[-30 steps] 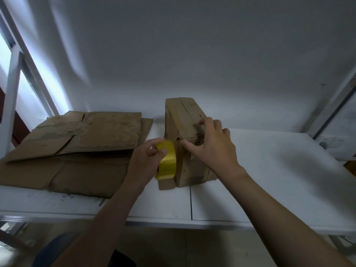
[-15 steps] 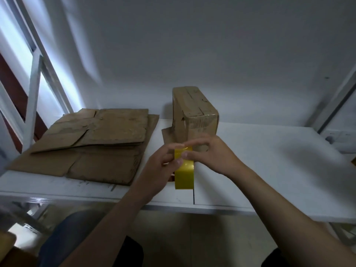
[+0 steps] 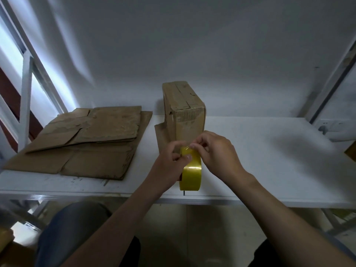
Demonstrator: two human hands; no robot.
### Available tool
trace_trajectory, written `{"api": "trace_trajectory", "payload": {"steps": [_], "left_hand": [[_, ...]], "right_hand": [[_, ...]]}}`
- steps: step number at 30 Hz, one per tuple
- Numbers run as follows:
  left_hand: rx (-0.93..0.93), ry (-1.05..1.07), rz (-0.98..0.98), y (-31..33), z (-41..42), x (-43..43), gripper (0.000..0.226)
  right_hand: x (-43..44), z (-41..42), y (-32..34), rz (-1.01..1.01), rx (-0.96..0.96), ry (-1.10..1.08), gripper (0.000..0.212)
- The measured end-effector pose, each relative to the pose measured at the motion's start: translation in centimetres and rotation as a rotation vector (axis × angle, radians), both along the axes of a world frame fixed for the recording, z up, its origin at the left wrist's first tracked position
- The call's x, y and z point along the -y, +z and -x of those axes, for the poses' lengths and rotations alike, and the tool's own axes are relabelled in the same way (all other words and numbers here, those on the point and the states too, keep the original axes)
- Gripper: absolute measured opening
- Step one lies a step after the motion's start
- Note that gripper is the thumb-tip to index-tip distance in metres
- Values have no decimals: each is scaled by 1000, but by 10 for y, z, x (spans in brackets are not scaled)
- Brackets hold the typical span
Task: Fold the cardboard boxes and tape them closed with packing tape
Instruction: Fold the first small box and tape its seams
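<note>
Since one second ago, we note that the right hand has come off the upright box and joined the left hand on the tape roll. The roll itself has shifted from the box's left side to a position in front of it.

Findings, left to right, with the upright box (image 3: 185, 110) as reference:

1. Window frame (image 3: 27, 93): far left of the box, white bars, bright light behind.
2. Flattened cardboard (image 3: 92, 139): left of the box and apart from it, several sheets stacked flat on the white table (image 3: 269, 160). The smaller folded sheets lie on top of a larger one.
3. Upright box: stands on its narrow end on the table, close to the wall. Its top flaps are shut and an old seam shows along them. One loose flap (image 3: 160, 135) hangs out at its lower left, touching the table.
4. Left hand (image 3: 169, 164): in front of the box, fingers curled round the tape roll (image 3: 191, 174), thumb laid on its outer face.
5. Tape roll: yellow, held on edge in front of the box, over the table's near edge.
6. Right hand (image 3: 217, 153): in front of the box, thumb and forefinger pinching at the top of the roll. We cannot tell whether a loose tape end is caught there.
7. Wall socket (image 3: 325, 126): far right of the box, on the wall beyond the table.

Neither hand touches the box.
</note>
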State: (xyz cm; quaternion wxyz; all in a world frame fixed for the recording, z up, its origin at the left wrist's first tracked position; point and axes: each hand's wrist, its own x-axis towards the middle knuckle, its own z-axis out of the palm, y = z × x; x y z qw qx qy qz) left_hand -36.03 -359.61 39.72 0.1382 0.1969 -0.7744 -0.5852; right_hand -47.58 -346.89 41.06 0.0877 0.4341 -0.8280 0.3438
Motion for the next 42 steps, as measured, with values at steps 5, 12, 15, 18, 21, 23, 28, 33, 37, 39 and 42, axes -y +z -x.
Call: {"api": "trace_trajectory", "payload": {"steps": [5,12,15,18,21,23,28,33,37,39,42], "left_hand": [[79,31,-77,7,2,-5,34],[-168,136,370,-14,-12,-1,31],[-251,103,488,-19,-14,-1,18],[-275,159,469,-17,-14,2,8],[-254,184,424,-13,-15,2,9],[-240,163,430,-12,-15,5,9],[-249,136,500,-14,-14,10,5],[-283,184,476,-10,-9,15,11],[-241,218,391,-10,-13,18,13],[-229,223,375,-10,-15,18,9],[-223,219,357,-5,-18,16,11]], "right_hand": [[-4,-1,2,14,94,-3,17],[-3,-8,9,16,132,48,16],[-1,-11,12,21,113,72,13],[0,-12,11,29,92,89,14],[0,-13,9,20,69,98,14],[0,-14,9,15,65,113,14],[0,-14,8,23,48,119,10],[2,-15,10,69,92,6,75],[-3,-9,9,170,123,-18,37],[-3,-11,4,130,83,40,13],[-1,-14,0,111,77,106,5]]}}
